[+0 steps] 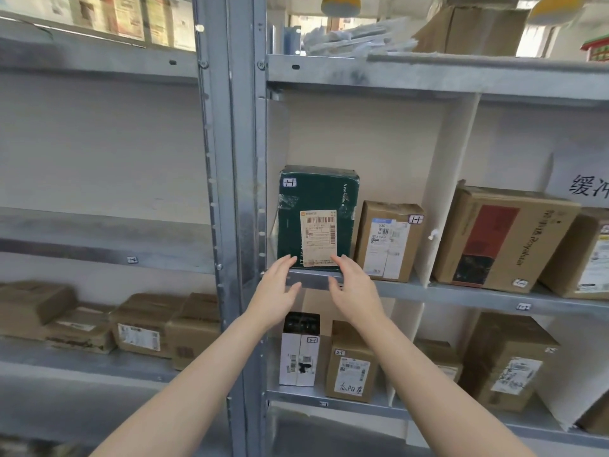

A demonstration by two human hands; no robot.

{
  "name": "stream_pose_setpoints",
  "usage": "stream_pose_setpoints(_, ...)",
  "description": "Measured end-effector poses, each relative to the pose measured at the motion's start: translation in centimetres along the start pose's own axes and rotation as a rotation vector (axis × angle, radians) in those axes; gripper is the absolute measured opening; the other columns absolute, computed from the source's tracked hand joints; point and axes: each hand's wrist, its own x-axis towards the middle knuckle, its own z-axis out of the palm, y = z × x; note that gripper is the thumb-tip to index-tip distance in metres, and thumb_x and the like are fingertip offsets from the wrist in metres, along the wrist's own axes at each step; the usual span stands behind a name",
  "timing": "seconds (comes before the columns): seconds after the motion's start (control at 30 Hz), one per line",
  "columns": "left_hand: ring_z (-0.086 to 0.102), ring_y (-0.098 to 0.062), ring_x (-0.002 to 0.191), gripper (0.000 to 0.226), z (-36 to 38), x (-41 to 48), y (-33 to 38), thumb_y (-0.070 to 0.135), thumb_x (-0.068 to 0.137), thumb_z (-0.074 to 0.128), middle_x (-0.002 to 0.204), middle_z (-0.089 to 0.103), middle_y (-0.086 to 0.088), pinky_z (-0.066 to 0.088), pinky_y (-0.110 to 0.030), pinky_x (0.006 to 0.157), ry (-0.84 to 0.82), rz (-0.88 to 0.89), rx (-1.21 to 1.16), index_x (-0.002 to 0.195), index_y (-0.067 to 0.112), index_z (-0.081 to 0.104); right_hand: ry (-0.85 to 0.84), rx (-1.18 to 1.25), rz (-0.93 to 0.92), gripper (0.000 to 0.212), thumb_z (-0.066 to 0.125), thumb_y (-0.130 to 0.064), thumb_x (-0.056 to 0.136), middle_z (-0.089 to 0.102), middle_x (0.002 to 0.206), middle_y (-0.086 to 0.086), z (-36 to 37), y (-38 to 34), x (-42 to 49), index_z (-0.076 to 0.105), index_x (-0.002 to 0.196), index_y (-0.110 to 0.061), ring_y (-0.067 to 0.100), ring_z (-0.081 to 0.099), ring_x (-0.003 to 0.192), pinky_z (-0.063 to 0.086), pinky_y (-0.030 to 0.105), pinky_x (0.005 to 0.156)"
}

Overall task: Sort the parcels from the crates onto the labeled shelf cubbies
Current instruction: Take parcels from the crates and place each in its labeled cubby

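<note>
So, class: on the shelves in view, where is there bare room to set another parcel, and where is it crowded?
Free: the left middle shelf is bare. The cubby above the green parcel and small brown box has open height. Crowded: that cubby's floor, the bay right of the white divider, and the lower shelves.

— How are the arms held?
— Both bare forearms reach up and forward, converging toward each other.
— And the hands?
— The bare left hand (278, 289) and bare right hand (353, 289) face one another palm to palm, fingers loosely spread and extended, thumbs lowered, nothing gripped between them.
</note>
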Motion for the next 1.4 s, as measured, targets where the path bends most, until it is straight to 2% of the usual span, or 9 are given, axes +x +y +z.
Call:
stream_pose_setpoints(0.17,0.030,-0.014,0.145,0.055,0.0,0.6,-0.1,0.022,0.101,0.052,0.159,0.030,0.004,0.024,-0.034,0.120,0.029,0.026,-0.010,0.152,0.023,0.032,0.001,0.012,0.004,0.053,0.051,-0.028,0.099,0.033,0.157,-0.004,0.4,0.1,0.7,0.035,0.150,-0.031,0.017,0.037,0.141,0.036,0.035,0.112)
stream_pose_setpoints(0.43,0.025,-0.013,0.146,0.055,-0.8,1.7,0.6,0.018,0.100,0.052,0.160,0.027,0.004,0.018,-0.031,0.119,0.127,0.079,-0.022,0.152,0.024,0.033,0.039,0.035,-0.025,0.053,0.051,-0.026,0.099,0.037,0.155,-0.004,-0.3,0.1,1.1,0.036,0.149,-0.030,0.015,0.038,0.140,0.035,0.034,0.112)
stream_pose_setpoints(0.63,0.025,-0.006,0.145,0.053,1.7,0.4,2.5,0.024,0.101,0.052,0.158,0.031,0.011,0.024,-0.037,0.122,-0.030,0.187,-0.090,0.150,0.033,0.035,0.102,0.104,-0.070,0.049,0.053,-0.024,0.098,0.044,0.149,-0.009,-2.5,2.5,-1.8,0.041,0.145,-0.034,0.009,0.038,0.138,0.034,0.035,0.115)
stream_pose_setpoints(0.83,0.020,-0.006,0.147,0.055,4.4,0.7,7.0,0.026,0.102,0.051,0.161,0.024,0.011,0.017,-0.026,0.115,-0.077,0.215,-0.123,0.152,0.033,0.030,0.197,0.018,0.031,0.050,0.054,-0.021,0.097,0.045,0.148,-0.006,-7.0,7.0,-3.3,0.043,0.145,-0.027,0.012,0.039,0.138,0.036,0.038,0.114)
stream_pose_setpoints(0.97,0.022,-0.007,0.146,0.054,5.8,1.4,8.8,0.021,0.102,0.049,0.161,0.024,0.010,0.020,-0.029,0.117,-0.090,0.223,-0.128,0.153,0.030,0.032,0.158,-0.023,0.083,0.052,0.052,-0.024,0.099,0.038,0.154,-0.004,-8.5,8.0,-3.2,0.038,0.149,-0.027,0.015,0.033,0.143,0.028,0.035,0.116)
stream_pose_setpoints(1.03,0.023,-0.007,0.146,0.054,6.4,1.8,9.2,0.020,0.102,0.049,0.161,0.024,0.010,0.019,-0.026,0.115,-0.088,0.198,-0.131,0.153,0.028,0.032,0.129,-0.027,0.095,0.053,0.051,-0.024,0.099,0.033,0.157,-0.002,-8.6,8.1,-3.0,0.036,0.150,-0.026,0.015,0.030,0.144,0.026,0.036,0.117)
stream_pose_setpoints(1.17,0.026,-0.009,0.145,0.053,7.0,2.0,9.4,0.019,0.102,0.051,0.160,0.024,0.009,0.024,-0.030,0.116,-0.081,0.166,-0.138,0.152,0.024,0.034,0.100,-0.009,0.126,0.054,0.052,-0.026,0.099,0.027,0.159,-0.002,-8.3,8.1,-2.4,0.036,0.150,-0.026,0.017,0.027,0.145,0.026,0.036,0.117)
stream_pose_setpoints(1.4,0.029,-0.008,0.143,0.052,7.2,2.6,9.2,0.020,0.102,0.051,0.159,0.025,0.010,0.027,-0.023,0.110,-0.067,0.160,-0.114,0.151,0.024,0.035,0.095,0.015,0.109,0.052,0.051,-0.024,0.099,0.030,0.158,0.000,-7.6,8.4,-1.2,0.038,0.149,-0.021,0.017,0.031,0.144,0.029,0.035,0.115)
